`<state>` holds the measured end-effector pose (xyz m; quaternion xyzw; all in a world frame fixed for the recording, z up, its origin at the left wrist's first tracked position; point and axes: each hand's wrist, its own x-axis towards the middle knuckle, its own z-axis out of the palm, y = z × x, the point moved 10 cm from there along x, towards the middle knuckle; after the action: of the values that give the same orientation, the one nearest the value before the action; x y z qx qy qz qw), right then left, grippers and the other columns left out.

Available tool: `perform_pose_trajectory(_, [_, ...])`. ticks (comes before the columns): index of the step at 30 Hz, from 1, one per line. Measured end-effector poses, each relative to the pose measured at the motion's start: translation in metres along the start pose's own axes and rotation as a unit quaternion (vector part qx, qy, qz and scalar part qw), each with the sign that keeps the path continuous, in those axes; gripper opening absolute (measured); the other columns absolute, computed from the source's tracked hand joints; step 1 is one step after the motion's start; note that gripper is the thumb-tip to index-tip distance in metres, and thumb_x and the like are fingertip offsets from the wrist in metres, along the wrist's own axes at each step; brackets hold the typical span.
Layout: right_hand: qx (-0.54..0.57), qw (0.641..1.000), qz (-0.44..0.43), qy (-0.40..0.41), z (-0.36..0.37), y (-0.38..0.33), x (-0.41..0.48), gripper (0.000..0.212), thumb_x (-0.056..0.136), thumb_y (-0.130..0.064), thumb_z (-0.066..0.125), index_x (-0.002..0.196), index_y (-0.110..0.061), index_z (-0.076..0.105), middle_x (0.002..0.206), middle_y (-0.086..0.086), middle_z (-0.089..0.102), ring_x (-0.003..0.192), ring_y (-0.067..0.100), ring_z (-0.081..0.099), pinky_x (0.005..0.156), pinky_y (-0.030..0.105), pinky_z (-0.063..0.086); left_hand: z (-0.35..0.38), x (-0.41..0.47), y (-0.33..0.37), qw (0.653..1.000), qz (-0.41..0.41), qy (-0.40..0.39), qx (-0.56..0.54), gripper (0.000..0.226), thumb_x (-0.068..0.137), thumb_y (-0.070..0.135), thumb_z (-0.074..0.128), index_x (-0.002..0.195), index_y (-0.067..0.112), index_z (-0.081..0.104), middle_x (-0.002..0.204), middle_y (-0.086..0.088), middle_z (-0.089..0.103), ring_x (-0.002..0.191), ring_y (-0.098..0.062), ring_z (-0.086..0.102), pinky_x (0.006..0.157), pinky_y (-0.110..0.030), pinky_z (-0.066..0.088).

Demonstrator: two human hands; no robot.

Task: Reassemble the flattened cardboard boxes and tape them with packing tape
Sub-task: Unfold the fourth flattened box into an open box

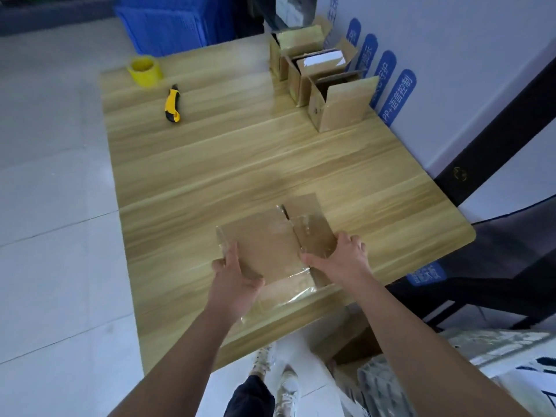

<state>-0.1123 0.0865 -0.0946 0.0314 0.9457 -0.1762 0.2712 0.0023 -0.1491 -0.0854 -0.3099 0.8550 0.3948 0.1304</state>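
Observation:
A flattened cardboard box (267,242) with old clear tape on it lies near the front edge of the wooden table (210,164). My left hand (234,275) grips its left edge, thumb on top. My right hand (340,257) holds the right side, where a flap folds out. A yellow roll of packing tape (144,70) stands at the table's far left corner. A yellow and black utility knife (172,104) lies just in front of the roll.
Three assembled cardboard boxes (340,106) with open top flaps stand in a row at the far right by the wall. Blue crates (171,22) sit behind the table. More cardboard lies on the floor at the right, near a dark frame (496,284).

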Motion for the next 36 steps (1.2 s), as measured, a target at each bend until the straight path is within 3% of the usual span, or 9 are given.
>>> perform_pose_trajectory(3, [0.016, 0.999, -0.027, 0.014, -0.006, -0.032, -0.021, 0.114, 0.059, -0.081, 0.065, 0.143, -0.012, 0.027, 0.140, 0.013, 0.034, 0.132, 0.031, 0.030, 0.106, 0.046, 0.035, -0.037, -0.015, -0.004, 1.000, 0.014, 0.024, -0.001, 0.091, 0.082, 0.029, 0.068, 0.150, 0.033, 0.009, 0.127, -0.014, 0.032, 0.093, -0.035, 0.058, 0.082, -0.029, 0.043])
perform_pose_trajectory(6, [0.033, 0.998, -0.043, 0.031, -0.011, -0.065, -0.042, 0.110, 0.059, -0.078, 0.067, 0.139, -0.012, 0.031, 0.137, 0.011, 0.036, 0.130, 0.031, 0.032, 0.105, 0.045, 0.035, -0.074, -0.025, -0.011, 0.999, 0.025, 0.035, 0.004, 0.092, 0.083, 0.033, 0.069, 0.151, 0.034, 0.007, 0.131, -0.013, 0.031, 0.088, -0.027, 0.054, 0.081, -0.031, 0.045])
perform_pose_trajectory(10, [0.042, 0.996, -0.067, 0.047, -0.013, -0.115, -0.064, 0.108, 0.060, -0.078, 0.067, 0.138, -0.010, 0.033, 0.136, 0.014, 0.037, 0.129, 0.032, 0.033, 0.106, 0.045, 0.034, -0.124, -0.026, -0.026, 0.998, 0.031, 0.050, 0.001, 0.095, 0.081, 0.036, 0.072, 0.150, 0.038, 0.007, 0.136, -0.012, 0.032, 0.101, -0.028, 0.055, 0.082, -0.031, 0.046])
perform_pose_trajectory(13, [0.040, 0.995, -0.075, 0.055, -0.007, -0.157, -0.075, 0.107, 0.062, -0.077, 0.066, 0.137, -0.009, 0.034, 0.137, 0.015, 0.037, 0.129, 0.033, 0.034, 0.105, 0.044, 0.035, -0.163, -0.021, -0.044, 0.998, 0.036, 0.060, -0.007, 0.094, 0.080, 0.036, 0.072, 0.150, 0.039, 0.009, 0.134, -0.010, 0.032, 0.087, -0.020, 0.053, 0.078, -0.027, 0.045])
perform_pose_trajectory(17, [0.046, 0.993, -0.080, 0.068, 0.012, -0.223, -0.086, 0.108, 0.062, -0.078, 0.064, 0.139, -0.008, 0.034, 0.136, 0.015, 0.039, 0.128, 0.033, 0.034, 0.107, 0.044, 0.034, -0.222, -0.003, -0.076, 0.997, 0.048, 0.060, -0.019, 0.088, 0.081, 0.034, 0.070, 0.148, 0.038, 0.013, 0.129, -0.007, 0.031, 0.071, -0.009, 0.054, 0.061, -0.021, 0.044])
perform_pose_trajectory(25, [0.081, 0.990, -0.060, 0.102, 0.066, -0.359, -0.111, 0.101, 0.063, -0.076, 0.066, 0.133, -0.007, 0.041, 0.130, 0.017, 0.045, 0.126, 0.033, 0.037, 0.107, 0.039, 0.031, -0.358, 0.045, -0.146, 0.996, 0.065, 0.048, 0.032, 0.091, 0.081, 0.038, 0.070, 0.150, 0.036, 0.011, 0.133, -0.009, 0.031, 0.090, -0.023, 0.056, 0.088, -0.037, 0.052])
perform_pose_trajectory(36, [0.097, 0.987, -0.028, 0.128, 0.083, -0.457, -0.074, 0.097, 0.066, -0.077, 0.063, 0.131, -0.008, 0.042, 0.126, 0.015, 0.048, 0.124, 0.031, 0.039, 0.105, 0.037, 0.031, -0.436, 0.147, -0.160, 0.992, 0.108, 0.025, 0.058, 0.091, 0.081, 0.039, 0.069, 0.151, 0.037, 0.010, 0.131, -0.007, 0.032, 0.078, -0.016, 0.061, 0.081, -0.032, 0.053])
